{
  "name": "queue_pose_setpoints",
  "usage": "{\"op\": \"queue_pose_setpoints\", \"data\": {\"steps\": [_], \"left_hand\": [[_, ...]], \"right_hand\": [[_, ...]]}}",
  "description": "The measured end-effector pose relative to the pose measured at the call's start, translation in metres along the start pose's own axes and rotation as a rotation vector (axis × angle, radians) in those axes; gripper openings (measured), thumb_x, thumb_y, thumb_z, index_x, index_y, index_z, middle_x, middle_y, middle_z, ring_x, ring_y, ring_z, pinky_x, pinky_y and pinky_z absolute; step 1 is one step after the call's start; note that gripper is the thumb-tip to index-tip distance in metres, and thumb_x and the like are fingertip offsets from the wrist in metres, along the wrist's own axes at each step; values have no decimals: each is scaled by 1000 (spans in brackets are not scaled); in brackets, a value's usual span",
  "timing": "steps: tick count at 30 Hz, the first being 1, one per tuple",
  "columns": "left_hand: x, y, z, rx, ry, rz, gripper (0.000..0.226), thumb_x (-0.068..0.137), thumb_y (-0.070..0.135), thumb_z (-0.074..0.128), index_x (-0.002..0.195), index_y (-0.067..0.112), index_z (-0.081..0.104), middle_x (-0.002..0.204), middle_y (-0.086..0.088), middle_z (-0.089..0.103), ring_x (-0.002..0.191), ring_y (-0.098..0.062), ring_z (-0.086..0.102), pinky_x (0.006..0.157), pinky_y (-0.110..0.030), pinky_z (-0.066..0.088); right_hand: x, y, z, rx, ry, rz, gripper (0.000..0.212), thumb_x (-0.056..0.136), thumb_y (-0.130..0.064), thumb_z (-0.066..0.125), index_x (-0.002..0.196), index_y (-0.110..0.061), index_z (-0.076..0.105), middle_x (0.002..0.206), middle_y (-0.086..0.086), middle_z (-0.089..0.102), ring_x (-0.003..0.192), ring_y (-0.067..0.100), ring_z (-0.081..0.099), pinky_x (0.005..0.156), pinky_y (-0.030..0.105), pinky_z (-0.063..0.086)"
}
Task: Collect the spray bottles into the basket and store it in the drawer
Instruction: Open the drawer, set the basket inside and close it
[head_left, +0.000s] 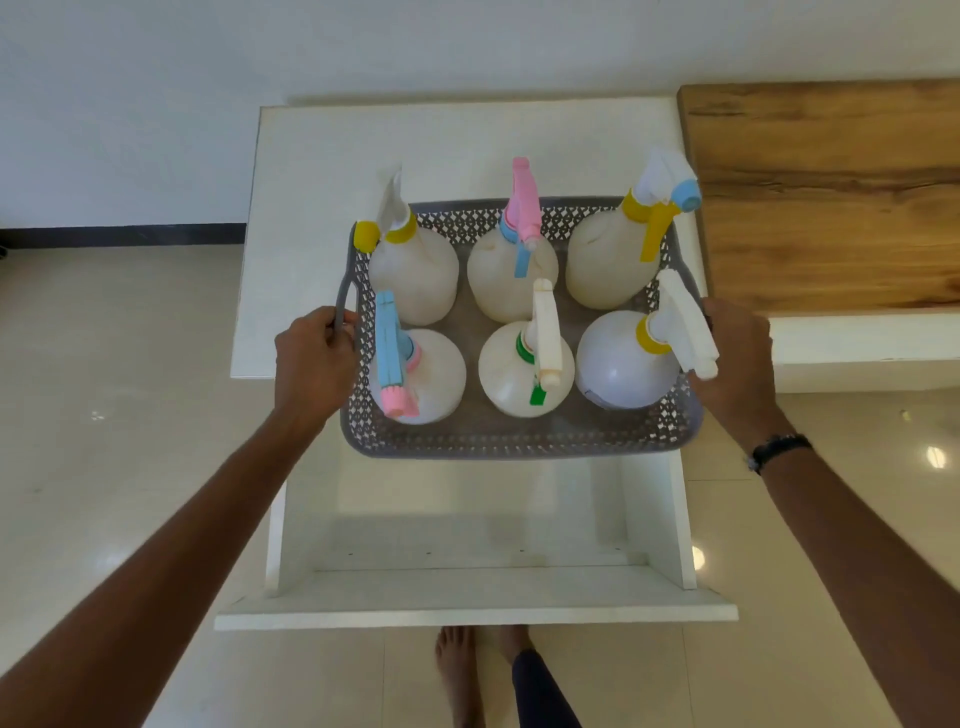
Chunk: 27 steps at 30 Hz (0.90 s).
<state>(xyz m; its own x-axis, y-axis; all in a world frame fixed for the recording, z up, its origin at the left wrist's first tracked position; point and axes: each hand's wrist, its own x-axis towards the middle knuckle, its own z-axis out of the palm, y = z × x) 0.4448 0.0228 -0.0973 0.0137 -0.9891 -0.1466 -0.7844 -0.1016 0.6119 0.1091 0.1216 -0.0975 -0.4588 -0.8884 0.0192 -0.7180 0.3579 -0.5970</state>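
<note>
All six spray bottles (511, 306) stand in the grey lattice basket (519, 441) at mid-frame, carried above the open white drawer (475, 616) below it, so only lowering and closing remain. The left hand (311, 358) clenches the basket's handle; the right hand (737, 358) grips the opposite rim. The white cabinet top (457, 150) lies behind and a wooden slab (831, 197) at upper right; nothing blocks the drawer.

A white tabletop (311, 171) stood by the wall. Below it, a white drawer (475, 597) was pulled out over the shiny floor (104, 467). Two bare feet (457, 660) stood on the floor. A wood top (831, 197) sat just beside the tabletop.
</note>
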Motion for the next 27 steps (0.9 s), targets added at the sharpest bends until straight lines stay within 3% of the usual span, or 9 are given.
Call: {"op": "queue_pose_setpoints", "data": {"steps": [5, 8, 10, 13, 17, 20, 27], "left_hand": [[-61, -21, -28, 12, -46, -18, 16, 93, 10, 52, 97, 7, 67, 77, -5, 63, 66, -14, 53, 62, -26, 37], [-96, -32, -39, 3, -84, -42, 15, 93, 10, 52, 95, 9, 67, 73, -4, 63, 58, -4, 50, 55, -20, 35], [-116, -40, -43, -31, -97, -80, 16, 93, 10, 52, 96, 12, 68, 74, -4, 65, 61, 0, 52, 55, -17, 36], [-136, -53, -38, -82, -102, -121, 17, 93, 11, 53, 97, 14, 68, 73, 3, 65, 65, 2, 56, 56, -15, 38], [-146, -72, -20, -121, -77, -150, 17, 94, 8, 50, 97, 12, 67, 75, 2, 64, 66, 1, 56, 53, -7, 38], [-144, -86, -3, -112, -63, -146, 17, 94, 7, 49, 97, 9, 65, 78, -1, 63, 65, 0, 54, 54, -11, 36], [-133, -111, 30, -101, -58, -151, 15, 96, 7, 46, 90, 5, 60, 72, -2, 57, 60, -6, 49, 54, -15, 36]], "right_hand": [[-72, 3, -12, -18, -9, -54, 29, 86, 0, 50, 63, -15, 43, 53, 0, 43, 49, 22, 47, 46, 24, 24], [-112, 8, -13, 35, -106, 85, 17, 88, -13, 48, 75, -6, 57, 64, 10, 59, 61, 25, 57, 55, 34, 45], [-134, 8, -12, 67, -144, 177, 18, 91, -17, 50, 84, -5, 61, 70, 13, 64, 67, 28, 60, 62, 41, 50], [-155, 5, -7, 9, -70, 118, 13, 91, -9, 55, 81, -6, 63, 55, -1, 53, 54, 24, 53, 48, 29, 38], [-163, 11, 12, 21, -67, 152, 16, 94, -7, 53, 83, 0, 63, 54, 6, 53, 51, 27, 52, 46, 29, 34], [-162, 20, 30, 7, -48, 152, 19, 95, -7, 52, 84, 4, 63, 57, 12, 56, 52, 33, 55, 49, 32, 38], [-162, 42, 64, -13, -20, 158, 25, 94, -14, 47, 83, 2, 62, 57, 3, 47, 50, 23, 45, 45, 15, 25]]}}
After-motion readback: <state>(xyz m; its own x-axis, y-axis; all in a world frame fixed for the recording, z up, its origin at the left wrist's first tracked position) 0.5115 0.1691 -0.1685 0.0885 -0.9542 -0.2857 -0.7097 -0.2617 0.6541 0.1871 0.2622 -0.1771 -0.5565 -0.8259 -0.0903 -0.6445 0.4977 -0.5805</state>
